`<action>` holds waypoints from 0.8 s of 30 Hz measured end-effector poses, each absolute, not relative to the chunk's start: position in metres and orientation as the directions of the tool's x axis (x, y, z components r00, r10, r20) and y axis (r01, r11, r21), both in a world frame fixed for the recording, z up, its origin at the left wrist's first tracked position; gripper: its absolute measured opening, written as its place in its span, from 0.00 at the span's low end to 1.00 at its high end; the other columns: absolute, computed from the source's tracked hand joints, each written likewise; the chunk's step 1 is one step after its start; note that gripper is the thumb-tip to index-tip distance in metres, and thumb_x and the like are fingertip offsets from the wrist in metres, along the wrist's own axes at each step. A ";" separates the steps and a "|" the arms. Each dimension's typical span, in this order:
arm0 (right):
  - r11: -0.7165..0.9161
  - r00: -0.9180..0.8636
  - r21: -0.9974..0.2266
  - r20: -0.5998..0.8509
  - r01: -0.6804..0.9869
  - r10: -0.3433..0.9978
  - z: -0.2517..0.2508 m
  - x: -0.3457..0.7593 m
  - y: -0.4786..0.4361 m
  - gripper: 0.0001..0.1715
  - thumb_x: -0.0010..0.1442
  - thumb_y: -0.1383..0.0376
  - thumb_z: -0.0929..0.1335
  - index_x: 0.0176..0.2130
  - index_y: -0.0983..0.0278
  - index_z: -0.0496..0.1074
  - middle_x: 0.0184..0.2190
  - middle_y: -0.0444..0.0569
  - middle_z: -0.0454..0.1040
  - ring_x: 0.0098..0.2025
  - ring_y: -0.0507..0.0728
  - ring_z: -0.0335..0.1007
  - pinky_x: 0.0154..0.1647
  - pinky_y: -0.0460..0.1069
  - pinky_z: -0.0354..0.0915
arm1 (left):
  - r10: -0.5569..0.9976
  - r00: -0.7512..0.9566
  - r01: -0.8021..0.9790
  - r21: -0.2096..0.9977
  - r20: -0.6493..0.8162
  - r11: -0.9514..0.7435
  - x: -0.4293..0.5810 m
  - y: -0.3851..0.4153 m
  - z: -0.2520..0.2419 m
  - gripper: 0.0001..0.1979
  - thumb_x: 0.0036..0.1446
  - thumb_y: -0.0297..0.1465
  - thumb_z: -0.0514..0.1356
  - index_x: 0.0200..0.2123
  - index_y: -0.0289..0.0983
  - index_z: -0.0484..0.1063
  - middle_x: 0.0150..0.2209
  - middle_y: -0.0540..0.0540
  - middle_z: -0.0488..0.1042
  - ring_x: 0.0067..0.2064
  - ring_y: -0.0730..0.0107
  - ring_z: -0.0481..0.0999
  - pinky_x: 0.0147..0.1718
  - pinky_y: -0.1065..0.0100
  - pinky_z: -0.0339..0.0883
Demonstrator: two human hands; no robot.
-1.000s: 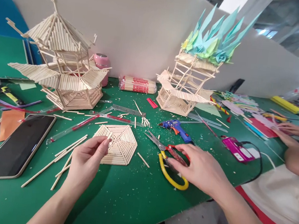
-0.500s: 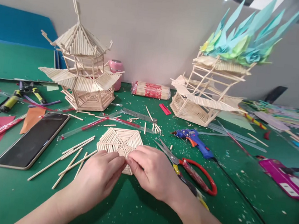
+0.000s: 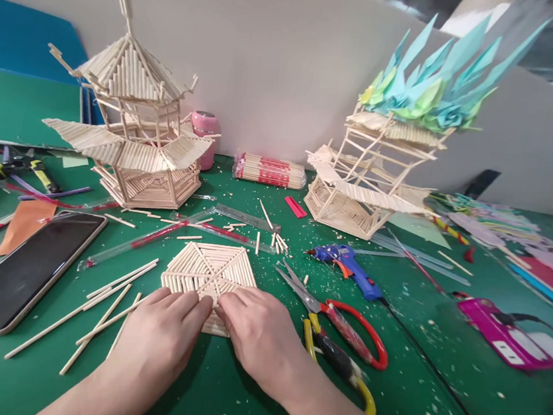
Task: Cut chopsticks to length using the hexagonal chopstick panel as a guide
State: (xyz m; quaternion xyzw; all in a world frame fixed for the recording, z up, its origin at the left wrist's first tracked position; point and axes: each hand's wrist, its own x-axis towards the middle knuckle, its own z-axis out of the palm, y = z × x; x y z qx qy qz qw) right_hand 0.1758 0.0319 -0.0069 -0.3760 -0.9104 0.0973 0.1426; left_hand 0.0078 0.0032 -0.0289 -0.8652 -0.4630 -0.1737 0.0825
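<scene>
Right hand (image 3: 262,332) over stick panel (image 3: 210,272)

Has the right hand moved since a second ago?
Yes: the right hand went left, relative to the blue glue gun, from the scissors to the stick hexagon.

At left in the frame, a phone (image 3: 24,272) is lying beside an orange paper (image 3: 24,227), with pliers (image 3: 24,164) resting above them and a blue board (image 3: 27,32) standing in the upper left. A pink jar (image 3: 207,124) is standing behind the left pagoda (image 3: 113,149), while a right pagoda (image 3: 367,196) is bearing teal paper leaves (image 3: 413,96). At right, a magenta box (image 3: 495,326) is sitting below scattered paper strips (image 3: 485,215).
</scene>
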 end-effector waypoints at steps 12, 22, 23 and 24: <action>0.728 -0.672 -0.257 0.279 0.636 0.686 -0.013 0.166 0.024 0.15 0.63 0.71 0.57 0.28 0.64 0.66 0.25 0.46 0.70 0.30 0.54 0.64 0.31 0.48 0.58 | 0.837 0.412 0.887 0.052 0.359 -0.459 0.009 -0.006 -0.018 0.15 0.55 0.21 0.45 0.28 0.36 0.71 0.21 0.47 0.72 0.21 0.62 0.71 0.20 0.64 0.61; 0.522 -0.474 -0.381 0.219 0.763 0.853 0.026 0.206 0.024 0.16 0.61 0.64 0.60 0.49 0.64 0.64 0.35 0.51 0.74 0.35 0.57 0.69 0.32 0.50 0.64 | 0.746 0.369 0.800 0.219 0.555 -0.559 -0.002 0.003 -0.025 0.11 0.59 0.26 0.48 0.34 0.35 0.70 0.26 0.44 0.75 0.26 0.67 0.73 0.25 0.68 0.65; 0.455 -0.392 -0.406 0.234 0.792 0.890 0.028 0.221 0.022 0.15 0.62 0.64 0.59 0.47 0.64 0.65 0.36 0.52 0.73 0.35 0.57 0.70 0.32 0.50 0.64 | 0.746 0.325 0.791 0.265 0.581 -0.551 -0.003 0.004 -0.025 0.10 0.59 0.27 0.49 0.35 0.34 0.70 0.28 0.43 0.76 0.28 0.66 0.75 0.26 0.69 0.67; 0.386 -0.303 -0.417 0.253 0.823 0.919 0.029 0.237 0.020 0.14 0.62 0.64 0.58 0.45 0.64 0.65 0.37 0.52 0.73 0.36 0.57 0.70 0.34 0.50 0.65 | 0.750 0.279 0.780 0.313 0.600 -0.541 -0.005 0.004 -0.024 0.09 0.58 0.28 0.50 0.36 0.34 0.70 0.30 0.43 0.77 0.30 0.66 0.76 0.29 0.70 0.68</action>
